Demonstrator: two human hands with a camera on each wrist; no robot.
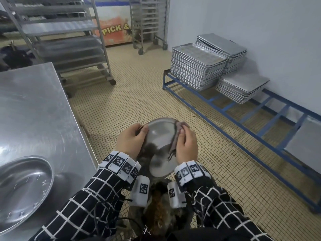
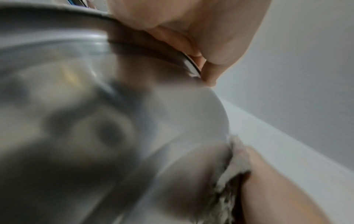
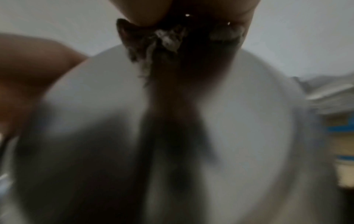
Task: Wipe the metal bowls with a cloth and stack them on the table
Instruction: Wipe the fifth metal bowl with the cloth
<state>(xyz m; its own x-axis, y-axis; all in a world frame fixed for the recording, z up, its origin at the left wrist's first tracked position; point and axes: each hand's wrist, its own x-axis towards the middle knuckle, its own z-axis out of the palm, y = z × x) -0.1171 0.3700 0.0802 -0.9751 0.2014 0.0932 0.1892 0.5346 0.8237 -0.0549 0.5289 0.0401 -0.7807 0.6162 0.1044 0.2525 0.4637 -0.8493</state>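
I hold a metal bowl [image 1: 159, 146] tilted in front of me, over the floor beside the table. My left hand [image 1: 132, 139] grips its left rim with the fingers curled over the edge; the bowl [image 2: 114, 121] fills the left wrist view. My right hand [image 1: 186, 145] presses a grey cloth [image 1: 178, 129] against the right rim, fingers curled round the cloth. In the right wrist view the cloth [image 3: 164, 40] hangs from my fingers against the blurred bowl [image 3: 229, 121]. A second metal bowl [image 1: 22, 186] sits on the steel table [image 1: 34, 110] at the lower left.
Stacks of baking trays [image 1: 199, 66] rest on a low blue frame [image 1: 243, 108] along the right wall. Wheeled tray racks [image 1: 69, 40] stand behind the table. Another rack [image 1: 149, 23] stands at the back. The floor between them is tiled.
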